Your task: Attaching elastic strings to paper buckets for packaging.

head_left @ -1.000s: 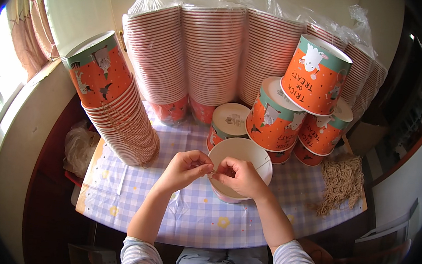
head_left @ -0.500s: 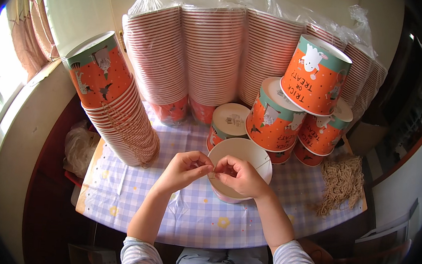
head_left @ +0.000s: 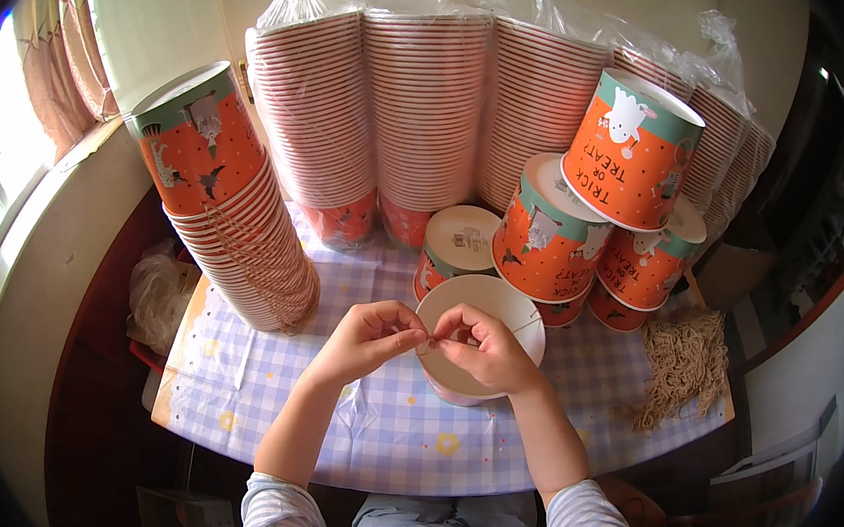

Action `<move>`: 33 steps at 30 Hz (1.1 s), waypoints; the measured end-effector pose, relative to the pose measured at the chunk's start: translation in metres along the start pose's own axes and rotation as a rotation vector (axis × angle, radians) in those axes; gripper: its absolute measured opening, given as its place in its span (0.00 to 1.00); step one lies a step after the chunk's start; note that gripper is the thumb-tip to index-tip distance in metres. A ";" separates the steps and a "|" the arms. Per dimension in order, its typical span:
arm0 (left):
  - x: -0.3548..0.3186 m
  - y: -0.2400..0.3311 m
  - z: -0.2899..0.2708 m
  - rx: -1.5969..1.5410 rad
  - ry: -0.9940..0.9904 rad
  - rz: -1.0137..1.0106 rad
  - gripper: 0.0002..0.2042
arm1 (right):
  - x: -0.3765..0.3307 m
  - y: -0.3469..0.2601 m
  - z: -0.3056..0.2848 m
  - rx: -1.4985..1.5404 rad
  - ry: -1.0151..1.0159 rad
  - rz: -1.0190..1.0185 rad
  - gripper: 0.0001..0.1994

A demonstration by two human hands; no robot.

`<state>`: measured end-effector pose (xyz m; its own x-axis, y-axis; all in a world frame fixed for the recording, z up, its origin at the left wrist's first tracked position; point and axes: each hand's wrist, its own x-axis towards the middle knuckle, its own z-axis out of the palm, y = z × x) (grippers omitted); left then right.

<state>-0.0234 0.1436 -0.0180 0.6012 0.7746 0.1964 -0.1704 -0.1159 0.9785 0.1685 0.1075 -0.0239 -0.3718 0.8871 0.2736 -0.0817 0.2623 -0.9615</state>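
In front of me an open paper bucket [head_left: 484, 297] stands upright, its white inside facing up. A thin tan string [head_left: 525, 327] shows at its right inner wall. At the bucket's near-left rim, the fingertips of my left hand [head_left: 367, 341] and my right hand [head_left: 487, 354] meet, pinching a bit of the same kind of string. Both hands are closed in a pinch; the fingertips cover most of what they hold. Just behind the bucket sits an upside-down orange and green bucket [head_left: 461, 239].
Left, a leaning stack of nested buckets [head_left: 235, 217] has strings hanging down its side. Upside-down printed buckets [head_left: 633, 151] are piled at right, beside a heap of tan strings [head_left: 686, 367]. Tall bagged bucket stacks [head_left: 420, 113] line the back. A checkered cloth [head_left: 327, 436] covers the table.
My right fingers have shifted slightly, pressing closer to the left fingertips at the rim. The bucket and the stacks have stayed in place.
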 end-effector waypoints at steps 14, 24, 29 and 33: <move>0.000 -0.003 -0.001 -0.022 -0.005 0.019 0.05 | -0.001 0.006 -0.003 -0.030 0.005 -0.049 0.05; 0.001 -0.006 -0.001 -0.019 -0.011 0.039 0.05 | -0.001 -0.002 0.003 -0.183 0.097 -0.120 0.04; 0.000 -0.004 0.002 -0.044 -0.027 0.021 0.06 | -0.002 -0.013 0.010 -0.354 0.167 -0.220 0.04; -0.001 0.003 0.002 -0.111 -0.082 0.017 0.05 | -0.005 -0.014 0.004 -0.484 0.173 -0.303 0.04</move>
<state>-0.0225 0.1415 -0.0151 0.6583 0.7195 0.2213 -0.2630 -0.0555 0.9632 0.1679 0.0981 -0.0119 -0.2381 0.7840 0.5733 0.2858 0.6207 -0.7301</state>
